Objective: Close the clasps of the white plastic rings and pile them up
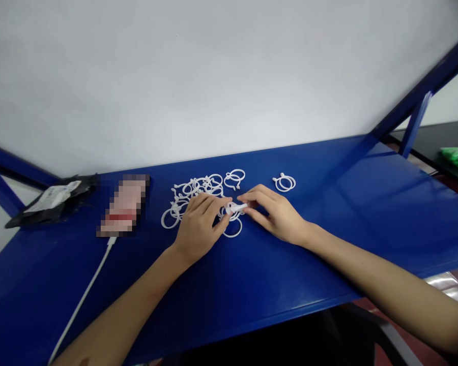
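A small white plastic piece (235,208) is pinched between my two hands, above the blue table; its exact kind is hard to make out. My left hand (201,221) grips its left end with thumb and fingertips. At the right end, the thumb and fingers of my right hand (277,211) close on it. White plastic rings with small knobs, like curtain rings, lie around: a loose pile (191,188) behind and left of my left hand, partly covered by it, and a few rings (232,227) just below the held piece.
Two rings (285,182) lie apart to the right, and another small group (234,178) sits behind my hands. On the left are a blurred-out phone-like object (124,206) with a white cable (84,295) and a black package (53,199). Blue frame bars flank the table (252,284).
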Demonstrator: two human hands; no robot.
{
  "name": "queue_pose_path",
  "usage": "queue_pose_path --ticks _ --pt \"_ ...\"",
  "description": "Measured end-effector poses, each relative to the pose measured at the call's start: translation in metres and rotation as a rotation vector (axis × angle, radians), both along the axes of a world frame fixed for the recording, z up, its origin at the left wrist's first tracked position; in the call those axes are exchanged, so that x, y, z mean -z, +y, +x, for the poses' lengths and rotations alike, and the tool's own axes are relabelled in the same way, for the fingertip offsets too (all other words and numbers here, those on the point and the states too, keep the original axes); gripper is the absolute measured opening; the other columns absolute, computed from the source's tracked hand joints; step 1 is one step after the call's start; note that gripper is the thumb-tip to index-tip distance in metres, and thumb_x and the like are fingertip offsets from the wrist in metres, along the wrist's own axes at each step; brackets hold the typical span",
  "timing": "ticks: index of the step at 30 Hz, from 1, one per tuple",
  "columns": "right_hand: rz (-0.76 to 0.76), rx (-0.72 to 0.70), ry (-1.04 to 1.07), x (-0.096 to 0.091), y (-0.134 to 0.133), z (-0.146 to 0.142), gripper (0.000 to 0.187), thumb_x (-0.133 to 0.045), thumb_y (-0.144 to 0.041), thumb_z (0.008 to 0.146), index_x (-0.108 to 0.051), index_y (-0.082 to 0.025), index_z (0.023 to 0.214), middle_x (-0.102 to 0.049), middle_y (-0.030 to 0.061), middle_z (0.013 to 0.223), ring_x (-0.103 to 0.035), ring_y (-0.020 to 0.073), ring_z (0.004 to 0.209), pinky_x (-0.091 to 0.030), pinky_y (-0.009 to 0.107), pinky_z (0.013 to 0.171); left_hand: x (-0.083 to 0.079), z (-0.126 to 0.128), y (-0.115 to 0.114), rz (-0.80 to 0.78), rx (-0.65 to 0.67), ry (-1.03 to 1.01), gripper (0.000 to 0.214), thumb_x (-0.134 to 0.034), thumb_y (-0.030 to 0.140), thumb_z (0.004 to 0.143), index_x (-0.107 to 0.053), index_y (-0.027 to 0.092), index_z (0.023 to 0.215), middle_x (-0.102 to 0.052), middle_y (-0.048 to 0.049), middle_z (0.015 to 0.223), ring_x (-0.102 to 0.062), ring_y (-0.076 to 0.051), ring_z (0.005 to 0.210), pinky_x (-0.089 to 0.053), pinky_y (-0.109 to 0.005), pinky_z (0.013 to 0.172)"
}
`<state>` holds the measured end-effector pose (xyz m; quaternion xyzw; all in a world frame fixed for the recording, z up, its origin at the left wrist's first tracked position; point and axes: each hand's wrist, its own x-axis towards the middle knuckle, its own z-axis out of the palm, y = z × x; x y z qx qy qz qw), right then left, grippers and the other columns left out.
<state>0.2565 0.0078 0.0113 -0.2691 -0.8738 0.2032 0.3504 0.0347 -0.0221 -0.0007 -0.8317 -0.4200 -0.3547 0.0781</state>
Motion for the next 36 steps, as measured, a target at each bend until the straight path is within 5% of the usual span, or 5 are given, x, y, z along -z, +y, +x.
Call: queue_pose_path --ticks 14,24,36 --pt "0.001 0.060 -0.010 0.0051 0.0014 0.0009 0.032 -0.050 -0.016 0.098 -0.052 -0.019 0.130 -0.059 0.0062 0.099 -0.060 0.0168 0.087 -0.055 0.035 0.079 0.0001 0.0017 -0.0005 -0.002 -0.053 -0.070 0.023 -0.061 0.017 0.093 -0.059 0.017 0.116 -0.072 -0.0045 0.096 -0.063 -0.019 0.088 -0.053 -0.036 0.083" --pt "0.028 0.089 0.016 0.0029 0.0005 0.0010 0.027 -0.052 -0.015 0.095 -0.058 -0.020 0.121 -0.061 0.0063 0.100 -0.060 0.0185 0.090 -0.055 0.037 0.081 -0.0030 0.0000 -0.0011 -0.105 -0.149 -0.130 0.028 -0.050 0.018 0.097 -0.057 0.019 0.125 -0.067 -0.0021 0.083 -0.063 -0.019 0.083 -0.050 -0.038 0.086" --pt "0.036 0.144 0.097 -0.0019 -0.0020 -0.0008 0.021 -0.052 -0.013 0.094 -0.063 -0.021 0.111 -0.060 0.0056 0.097 -0.060 0.0159 0.082 -0.055 0.034 0.074 0.0013 -0.0033 0.0017 -0.130 -0.229 -0.013 0.034 -0.051 0.024 0.097 -0.058 0.019 0.130 -0.068 -0.0068 0.098 -0.057 -0.025 0.094 -0.046 -0.046 0.091"
